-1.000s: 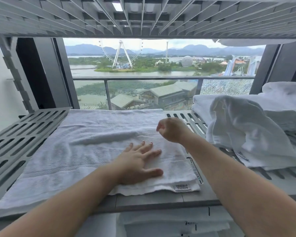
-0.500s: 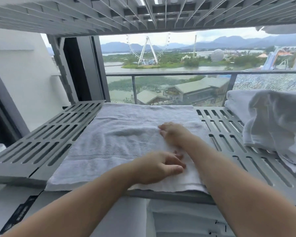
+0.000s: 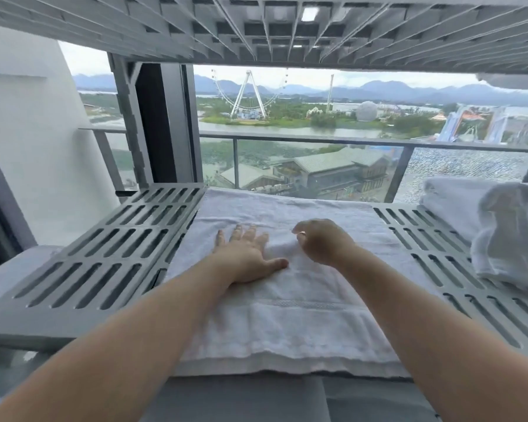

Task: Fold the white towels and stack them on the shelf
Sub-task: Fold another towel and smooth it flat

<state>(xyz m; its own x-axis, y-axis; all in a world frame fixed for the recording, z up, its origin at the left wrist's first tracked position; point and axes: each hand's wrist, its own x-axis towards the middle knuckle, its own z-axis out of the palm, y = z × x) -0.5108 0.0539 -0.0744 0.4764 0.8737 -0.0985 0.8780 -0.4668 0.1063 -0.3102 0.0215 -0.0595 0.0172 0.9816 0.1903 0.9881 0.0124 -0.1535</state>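
Note:
A folded white towel (image 3: 287,318) lies flat in the middle of the grey slotted shelf (image 3: 104,263). My left hand (image 3: 247,257) presses flat on the towel's centre with its fingers spread. Just to its right, my right hand (image 3: 320,242) hovers over or touches the towel with its fingers curled under; whether it pinches cloth is hidden. At the right edge sits a stack of folded white towels (image 3: 448,205) with a loose crumpled towel (image 3: 512,236) draped over its front.
Another slotted shelf (image 3: 287,28) hangs close overhead. Behind the shelf are a glass balcony railing (image 3: 317,140) and a dark door frame (image 3: 162,123). A white wall (image 3: 28,141) stands at the left. Bare slotted shelf surface lies on both sides of the flat towel.
My left hand has opened from a loose curl and slid forward to lie flat on the towel. The right hand stays curled beside it. The view shifted left and closer.

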